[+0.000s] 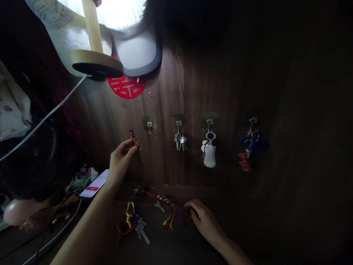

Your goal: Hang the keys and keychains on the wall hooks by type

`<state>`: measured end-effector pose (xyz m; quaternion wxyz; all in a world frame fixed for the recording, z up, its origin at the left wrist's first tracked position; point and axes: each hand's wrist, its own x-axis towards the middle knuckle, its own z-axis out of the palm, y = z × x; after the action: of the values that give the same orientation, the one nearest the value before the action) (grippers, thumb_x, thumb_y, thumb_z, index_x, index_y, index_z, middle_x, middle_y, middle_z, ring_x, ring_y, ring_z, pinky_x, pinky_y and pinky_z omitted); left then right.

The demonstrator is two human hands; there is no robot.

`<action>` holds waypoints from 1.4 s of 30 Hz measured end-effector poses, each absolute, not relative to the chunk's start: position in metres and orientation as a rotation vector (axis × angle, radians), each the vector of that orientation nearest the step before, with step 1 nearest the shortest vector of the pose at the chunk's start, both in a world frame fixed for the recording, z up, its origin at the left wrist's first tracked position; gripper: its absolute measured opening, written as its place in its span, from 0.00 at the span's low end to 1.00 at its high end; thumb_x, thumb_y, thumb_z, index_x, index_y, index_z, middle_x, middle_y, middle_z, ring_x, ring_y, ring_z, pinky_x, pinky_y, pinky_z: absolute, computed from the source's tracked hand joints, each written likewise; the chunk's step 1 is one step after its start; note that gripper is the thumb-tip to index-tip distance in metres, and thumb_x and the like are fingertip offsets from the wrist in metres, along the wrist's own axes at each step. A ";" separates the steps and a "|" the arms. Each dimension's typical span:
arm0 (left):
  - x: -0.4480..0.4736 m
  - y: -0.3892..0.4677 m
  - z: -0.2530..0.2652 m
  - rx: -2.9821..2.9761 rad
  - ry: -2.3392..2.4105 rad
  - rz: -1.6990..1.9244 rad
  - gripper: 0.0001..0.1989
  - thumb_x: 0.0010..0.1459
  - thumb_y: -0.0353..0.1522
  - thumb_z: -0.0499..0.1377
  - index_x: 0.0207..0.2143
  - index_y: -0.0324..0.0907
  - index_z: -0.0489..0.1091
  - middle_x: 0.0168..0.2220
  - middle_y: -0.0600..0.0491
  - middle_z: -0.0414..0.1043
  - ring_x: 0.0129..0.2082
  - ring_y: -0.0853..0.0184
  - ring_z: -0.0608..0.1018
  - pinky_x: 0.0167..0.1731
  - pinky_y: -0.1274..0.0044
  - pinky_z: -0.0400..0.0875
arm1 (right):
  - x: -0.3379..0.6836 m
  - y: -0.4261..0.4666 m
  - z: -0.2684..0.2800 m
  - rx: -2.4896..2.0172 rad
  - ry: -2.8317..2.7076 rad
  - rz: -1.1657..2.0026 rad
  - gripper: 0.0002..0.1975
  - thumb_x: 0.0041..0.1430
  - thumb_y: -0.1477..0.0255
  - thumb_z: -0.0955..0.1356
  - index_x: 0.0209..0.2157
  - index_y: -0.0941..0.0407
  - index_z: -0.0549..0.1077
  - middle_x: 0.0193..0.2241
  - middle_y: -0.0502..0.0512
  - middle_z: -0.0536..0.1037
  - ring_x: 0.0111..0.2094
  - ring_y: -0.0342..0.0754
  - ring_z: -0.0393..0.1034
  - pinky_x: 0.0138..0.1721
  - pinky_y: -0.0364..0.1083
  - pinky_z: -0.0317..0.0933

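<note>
My left hand (121, 158) is raised in front of the wooden panel, with thumb and fingers pinched on a small reddish cord (133, 138). Just to its right, a bare metal hook (149, 125) is fixed to the panel. My right hand (202, 220) rests low over the dark surface, its fingers stretched out and holding nothing that I can see. Left of its fingertips lies a multicoloured braided cord (164, 199) with a tassel and a key (159, 206). Farther left are a bunch of keys (141, 230), a yellow cord (129, 213) and a red cord loop (125, 232).
Three more hooks carry a key bunch (180, 142), keys with a white fob (209, 156) and keys with blue and red tags (245, 162). A lit lamp's base (96, 62) stands upper left, its white cable (55, 110) trailing down. A phone (94, 185) lies lower left.
</note>
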<state>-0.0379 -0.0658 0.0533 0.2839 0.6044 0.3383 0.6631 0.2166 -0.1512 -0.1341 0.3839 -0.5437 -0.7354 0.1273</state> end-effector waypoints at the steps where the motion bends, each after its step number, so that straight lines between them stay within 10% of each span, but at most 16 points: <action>1: -0.036 -0.063 0.056 1.636 0.904 1.792 0.20 0.45 0.40 0.64 0.40 0.39 0.72 0.41 0.50 0.76 0.38 0.63 0.78 0.42 0.71 0.72 | 0.217 -0.152 -0.134 -1.383 -1.872 0.328 0.15 0.55 0.82 0.59 0.36 0.52 0.73 0.35 0.52 0.75 0.39 0.47 0.69 0.42 0.46 0.62; 42: -0.013 -0.016 -0.002 1.911 1.338 1.660 0.12 0.50 0.39 0.57 0.34 0.42 0.68 0.28 0.55 0.73 0.28 0.68 0.75 0.31 0.78 0.68 | 0.218 -0.151 -0.132 -1.413 -1.966 0.363 0.15 0.54 0.82 0.58 0.35 0.53 0.72 0.36 0.52 0.75 0.40 0.48 0.67 0.43 0.47 0.59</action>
<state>-0.0133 -0.0162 -0.0019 0.1391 0.6610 0.4627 0.5741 0.2182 -0.1514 -0.1317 0.3398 -0.5427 -0.7554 0.1395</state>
